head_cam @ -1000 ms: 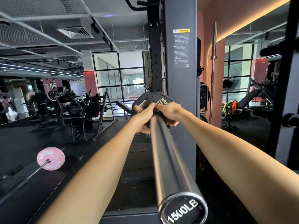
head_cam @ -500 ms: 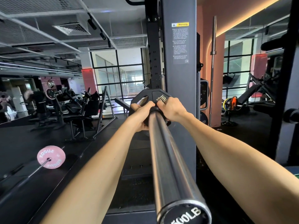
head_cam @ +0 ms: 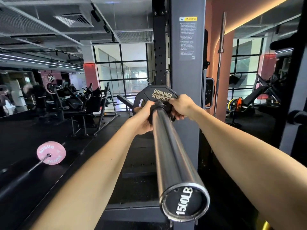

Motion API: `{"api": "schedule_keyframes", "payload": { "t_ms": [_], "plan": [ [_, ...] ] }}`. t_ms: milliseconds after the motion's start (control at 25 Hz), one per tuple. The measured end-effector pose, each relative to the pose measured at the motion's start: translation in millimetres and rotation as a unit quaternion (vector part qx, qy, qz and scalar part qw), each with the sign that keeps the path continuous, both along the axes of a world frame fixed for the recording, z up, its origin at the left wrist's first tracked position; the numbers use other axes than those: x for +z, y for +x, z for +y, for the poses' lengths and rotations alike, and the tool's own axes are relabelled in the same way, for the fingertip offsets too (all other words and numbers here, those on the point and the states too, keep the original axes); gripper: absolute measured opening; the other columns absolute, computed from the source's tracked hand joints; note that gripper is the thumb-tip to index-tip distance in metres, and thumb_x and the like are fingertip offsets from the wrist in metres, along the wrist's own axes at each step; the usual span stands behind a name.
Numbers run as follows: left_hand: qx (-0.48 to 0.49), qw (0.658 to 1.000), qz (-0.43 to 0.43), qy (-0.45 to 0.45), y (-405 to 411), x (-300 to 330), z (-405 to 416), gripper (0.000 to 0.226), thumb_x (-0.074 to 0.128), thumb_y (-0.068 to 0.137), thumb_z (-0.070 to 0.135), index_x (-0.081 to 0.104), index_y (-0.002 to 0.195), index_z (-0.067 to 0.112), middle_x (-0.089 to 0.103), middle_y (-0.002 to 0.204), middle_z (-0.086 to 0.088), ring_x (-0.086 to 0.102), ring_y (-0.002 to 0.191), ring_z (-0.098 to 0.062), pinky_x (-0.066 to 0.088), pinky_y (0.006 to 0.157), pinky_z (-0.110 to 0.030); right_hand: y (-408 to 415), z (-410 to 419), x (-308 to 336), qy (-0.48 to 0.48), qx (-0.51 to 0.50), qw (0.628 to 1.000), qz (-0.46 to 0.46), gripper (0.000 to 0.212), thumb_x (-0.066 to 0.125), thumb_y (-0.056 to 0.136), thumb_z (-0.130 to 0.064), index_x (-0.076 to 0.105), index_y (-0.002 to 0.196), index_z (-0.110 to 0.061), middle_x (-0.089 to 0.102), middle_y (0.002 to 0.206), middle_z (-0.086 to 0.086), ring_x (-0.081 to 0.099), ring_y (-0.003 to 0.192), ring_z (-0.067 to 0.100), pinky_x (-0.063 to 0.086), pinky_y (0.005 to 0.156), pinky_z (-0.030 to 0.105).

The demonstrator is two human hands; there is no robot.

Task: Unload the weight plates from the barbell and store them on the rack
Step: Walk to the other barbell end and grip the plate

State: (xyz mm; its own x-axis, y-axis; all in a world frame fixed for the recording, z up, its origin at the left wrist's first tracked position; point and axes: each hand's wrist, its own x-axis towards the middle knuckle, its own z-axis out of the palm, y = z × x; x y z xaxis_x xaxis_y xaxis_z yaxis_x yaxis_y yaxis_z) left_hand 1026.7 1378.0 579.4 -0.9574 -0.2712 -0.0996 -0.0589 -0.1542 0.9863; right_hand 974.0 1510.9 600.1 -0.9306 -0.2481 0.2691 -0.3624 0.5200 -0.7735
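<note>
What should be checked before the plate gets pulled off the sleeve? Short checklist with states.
1. Left hand grips at the collar: ok.
2. Right hand grips the other side: ok.
3. Collar released: cannot tell, fingers cover it.
4. Barbell sleeve bare from collar to end cap: ok.
5. Hammer Strength plate on the sleeve behind the collar: ok.
6. Free storage peg on the rack upright: cannot tell.
</note>
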Motion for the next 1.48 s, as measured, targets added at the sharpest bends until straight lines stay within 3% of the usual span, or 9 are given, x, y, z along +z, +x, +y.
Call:
{"api": "schedule_keyframes", "payload": {
  "t_ms": [80, 160, 360, 640, 840, 1000, 1120, 1280, 1480],
  "plan": [
    [0.005, 1.0, 0.011, -0.015, 13.0, 3.3, 2.9, 0.035, 0.059, 0.089, 0.034, 0.052, 0.112, 0.009, 0.059, 0.056, -0.006, 0.059, 0.039, -0.012, 0.052, 0.04, -0.023, 7.6, 0.6, 2.2, 0.016, -0.003, 0.999, -0.028, 0.047, 0.036, 0.096, -0.027, 0.057, 0.064, -0.001, 0.057, 0.038, 0.006, 0.044, 0.024, 0.016, 0.037, 0.034, 0.018],
    [0.007, 0.999, 0.014, -0.031, 24.6, 2.4, 2.0, 0.051, 0.06, 0.088, 0.037, 0.047, 0.126, 0.006, 0.056, 0.066, -0.005, 0.054, 0.033, -0.011, 0.043, 0.035, -0.018, 23.0, 3.3, -0.4, 0.026, -0.009, 0.999, -0.046, 0.048, 0.034, 0.098, -0.027, 0.056, 0.066, 0.001, 0.055, 0.034, 0.004, 0.045, 0.022, 0.016, 0.036, 0.032, 0.017],
    [-0.062, 0.998, 0.015, -0.014, 55.4, -2.6, 7.4, 0.039, 0.053, 0.092, 0.041, 0.052, 0.123, 0.017, 0.062, 0.073, -0.003, 0.062, 0.053, -0.012, 0.049, 0.042, -0.022, 59.7, 12.0, -3.6, 0.009, -0.03, 0.998, -0.056, 0.059, 0.031, 0.103, -0.037, 0.056, 0.066, 0.001, 0.054, 0.032, 0.004, 0.047, 0.023, 0.016, 0.034, 0.03, 0.016],
    [-0.078, 0.997, 0.01, -0.017, 113.7, -5.2, 24.4, 0.058, 0.056, 0.088, 0.049, 0.045, 0.134, 0.015, 0.068, 0.103, -0.009, 0.068, 0.075, -0.021, 0.055, 0.055, -0.031, 129.1, 39.9, -6.7, -0.008, -0.036, 0.996, -0.079, 0.05, 0.032, 0.102, -0.031, 0.058, 0.076, 0.002, 0.054, 0.035, 0.002, 0.047, 0.028, 0.016, 0.035, 0.036, 0.022],
    [-0.087, 0.995, 0.019, -0.034, 165.0, -5.8, 41.8, 0.055, 0.053, 0.091, 0.046, 0.045, 0.136, 0.015, 0.069, 0.091, -0.007, 0.069, 0.061, -0.017, 0.055, 0.053, -0.029, 181.7, 60.8, -11.2, -0.017, -0.025, 0.996, -0.083, 0.046, 0.03, 0.101, -0.03, 0.058, 0.082, 0.002, 0.057, 0.037, 0.002, 0.049, 0.027, 0.016, 0.032, 0.035, 0.018],
    [-0.109, 0.994, 0.02, -0.006, 217.6, -7.1, 59.9, 0.05, 0.055, 0.092, 0.041, 0.047, 0.133, 0.013, 0.067, 0.116, -0.016, 0.07, 0.088, -0.029, 0.059, 0.071, -0.048, 237.4, 83.5, -8.5, -0.014, -0.012, 0.997, -0.076, 0.047, 0.028, 0.101, -0.027, 0.055, 0.074, 0.001, 0.058, 0.051, 0.009, 0.048, 0.029, 0.016, 0.032, 0.036, 0.021],
    [-0.116, 0.993, 0.032, 0.009, 256.6, -8.0, 73.1, 0.05, 0.059, 0.09, 0.036, 0.049, 0.132, 0.011, 0.063, 0.123, -0.019, 0.068, 0.097, -0.033, 0.058, 0.07, -0.049, 270.0, 96.3, -7.2, -0.01, -0.004, 0.997, -0.076, 0.05, 0.027, 0.101, -0.029, 0.055, 0.071, 0.0, 0.058, 0.056, 0.011, 0.048, 0.032, 0.017, 0.032, 0.038, 0.023],
    [-0.119, 0.992, 0.03, 0.022, 293.7, -11.0, 83.8, 0.067, 0.067, 0.078, 0.042, 0.046, 0.135, 0.013, 0.062, 0.124, -0.022, 0.071, 0.095, -0.037, 0.058, 0.073, -0.049, 308.6, 111.2, -9.1, -0.023, 0.006, 0.998, -0.066, 0.047, 0.029, 0.1, -0.028, 0.055, 0.073, 0.001, 0.057, 0.053, 0.011, 0.048, 0.031, 0.017, 0.033, 0.037, 0.022],
    [-0.151, 0.988, 0.001, -0.033, 339.4, -18.4, 83.7, 0.05, 0.061, 0.089, 0.041, 0.059, 0.126, 0.007, 0.069, 0.116, -0.019, 0.069, 0.104, -0.032, 0.056, 0.088, -0.049, 344.0, 121.5, -20.5, -0.007, 0.036, 0.996, -0.077, 0.045, 0.031, 0.1, -0.026, 0.056, 0.073, 0.001, 0.059, 0.052, 0.009, 0.051, 0.031, 0.017, 0.037, 0.034, 0.02]
  ]
}}
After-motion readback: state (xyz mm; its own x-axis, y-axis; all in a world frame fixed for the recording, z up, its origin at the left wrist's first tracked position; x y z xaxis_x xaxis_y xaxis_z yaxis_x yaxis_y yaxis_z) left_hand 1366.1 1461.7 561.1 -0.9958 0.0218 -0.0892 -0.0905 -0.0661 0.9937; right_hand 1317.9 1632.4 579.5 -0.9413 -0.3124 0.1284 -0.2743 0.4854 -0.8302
